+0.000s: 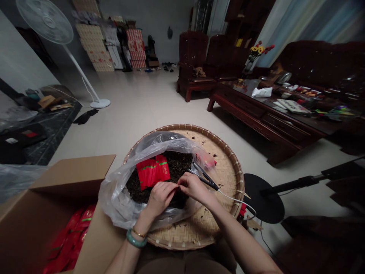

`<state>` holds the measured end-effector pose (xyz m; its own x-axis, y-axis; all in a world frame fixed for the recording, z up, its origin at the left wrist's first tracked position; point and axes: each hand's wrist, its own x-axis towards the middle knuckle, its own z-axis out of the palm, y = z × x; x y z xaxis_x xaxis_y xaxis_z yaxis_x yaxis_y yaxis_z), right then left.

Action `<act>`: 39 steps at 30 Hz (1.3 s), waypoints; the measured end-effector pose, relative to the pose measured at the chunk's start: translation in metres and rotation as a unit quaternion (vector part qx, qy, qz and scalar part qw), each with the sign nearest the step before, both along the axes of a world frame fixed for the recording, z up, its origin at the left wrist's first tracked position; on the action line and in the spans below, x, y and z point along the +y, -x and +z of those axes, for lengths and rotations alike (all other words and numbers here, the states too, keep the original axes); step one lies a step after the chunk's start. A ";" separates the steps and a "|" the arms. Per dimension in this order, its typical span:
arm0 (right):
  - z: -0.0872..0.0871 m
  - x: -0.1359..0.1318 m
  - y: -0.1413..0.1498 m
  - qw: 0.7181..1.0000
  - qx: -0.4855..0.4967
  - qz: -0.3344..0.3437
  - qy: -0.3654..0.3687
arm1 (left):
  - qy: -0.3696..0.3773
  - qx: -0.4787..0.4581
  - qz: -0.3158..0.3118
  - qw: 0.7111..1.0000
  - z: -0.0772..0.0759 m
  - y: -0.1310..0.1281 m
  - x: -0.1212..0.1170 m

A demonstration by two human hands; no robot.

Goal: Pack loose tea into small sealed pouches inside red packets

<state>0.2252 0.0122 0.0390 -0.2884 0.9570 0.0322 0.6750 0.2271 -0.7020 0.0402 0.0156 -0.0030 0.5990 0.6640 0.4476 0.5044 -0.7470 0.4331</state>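
Note:
Over an open clear plastic bag of dark dried tea leaves, my left hand and my right hand meet. Both have fingers pinched closed, tip to tip; whatever is between them is too small to make out. A stack of red packets with green stripes lies on the leaves, just beyond my left hand. Beside my right hand rests a black-and-silver clamp tool with a white cord. Everything sits on a round woven bamboo tray, where loose leaves are scattered.
An open cardboard box holding red packets stands at the left. Right of the tray is a black round stand base. A wooden coffee table is further right, and a white fan stands beyond on the left.

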 end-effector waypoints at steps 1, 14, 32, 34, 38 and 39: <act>0.000 0.001 -0.001 1.000 -0.001 0.002 -0.003 | -0.005 0.006 0.003 1.000 0.001 0.000 0.000; -0.002 0.007 -0.001 0.992 0.115 -0.043 0.035 | -0.033 0.067 0.017 0.997 0.009 0.002 0.000; 0.010 0.006 0.002 1.000 0.016 0.013 -0.005 | -0.023 0.106 0.015 0.994 0.022 0.001 0.002; 0.012 0.006 0.000 0.999 0.051 0.005 -0.006 | -0.021 0.069 0.012 0.997 0.025 0.002 0.004; 0.011 0.008 -0.003 0.977 0.198 -0.040 0.074 | -0.035 0.004 0.009 0.999 0.030 0.003 0.004; 0.010 0.009 -0.003 0.963 0.241 -0.051 0.107 | -0.037 -0.007 0.006 0.999 0.030 0.003 0.004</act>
<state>0.2287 0.0217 0.0492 -0.1935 0.9791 -0.0630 0.2694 -0.0087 -0.9630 0.0373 0.0195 0.0272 0.5838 0.6357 0.5050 0.5080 -0.7712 0.3837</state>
